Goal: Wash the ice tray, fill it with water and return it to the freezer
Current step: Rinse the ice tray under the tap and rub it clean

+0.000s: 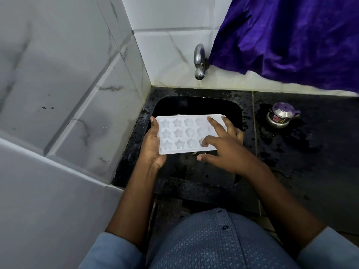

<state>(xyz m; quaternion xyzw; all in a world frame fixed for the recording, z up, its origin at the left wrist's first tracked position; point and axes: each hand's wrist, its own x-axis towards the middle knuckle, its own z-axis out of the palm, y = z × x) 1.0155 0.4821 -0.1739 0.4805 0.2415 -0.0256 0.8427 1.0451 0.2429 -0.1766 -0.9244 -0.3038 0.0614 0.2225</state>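
Black counter (310,152) surrounds a sink (236,113); over it the tray (180,133) lies level, long axis left to right. Its left end is gripped by the left hand (153,144), while the right hand (227,150) presses spread fingers (214,124) on the right cells. Beyond the tray's far edge is the tap (199,62), nearer the right hand.

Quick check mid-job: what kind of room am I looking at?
Probably a home kitchen: a wall tap over a black sink in a wet dark counter, tiled walls, and a small steel pot alongside.
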